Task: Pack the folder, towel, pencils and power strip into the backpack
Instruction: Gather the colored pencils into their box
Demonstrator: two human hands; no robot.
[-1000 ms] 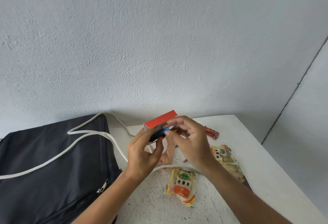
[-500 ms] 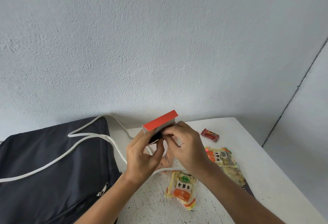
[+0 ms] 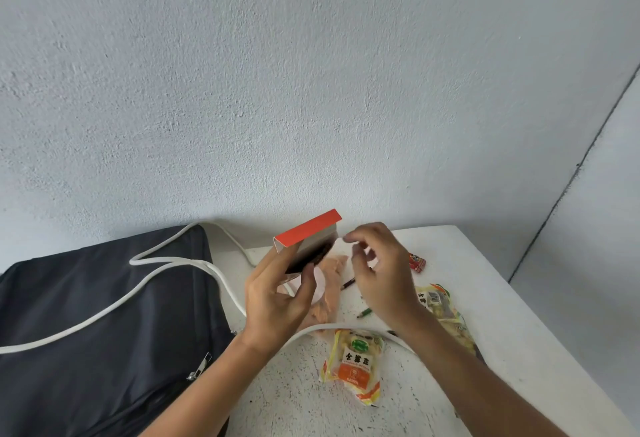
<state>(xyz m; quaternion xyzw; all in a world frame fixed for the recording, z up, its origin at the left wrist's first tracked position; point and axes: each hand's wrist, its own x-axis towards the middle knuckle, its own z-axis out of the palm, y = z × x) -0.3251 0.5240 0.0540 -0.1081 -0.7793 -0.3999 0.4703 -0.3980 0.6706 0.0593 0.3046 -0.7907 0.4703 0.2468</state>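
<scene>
Pencil box (image 3: 306, 241), red flap open, gripped upright in left hand (image 3: 277, 301) above table (image 3: 485, 298). Right hand (image 3: 382, 275) just right of box, fingers loosely curled, holding nothing. Two pencils (image 3: 364, 313) on table beneath it. Backpack (image 3: 104, 332) lies left, cable (image 3: 166, 258) across it.

Pencil box (image 3: 306, 241) held up over the table, dark backpack (image 3: 104, 326) at the left.

The box is open at its top, its orange flap raised and tilted, a dark opening beneath. Two loose pencils lie on the white table to its right: a dark one (image 3: 347, 283) farther off and a green one (image 3: 364, 313) nearer. The backpack lies flat, zipper pull showing, with the power strip's white cable (image 3: 114, 305) looping across it and onto the table.
</scene>
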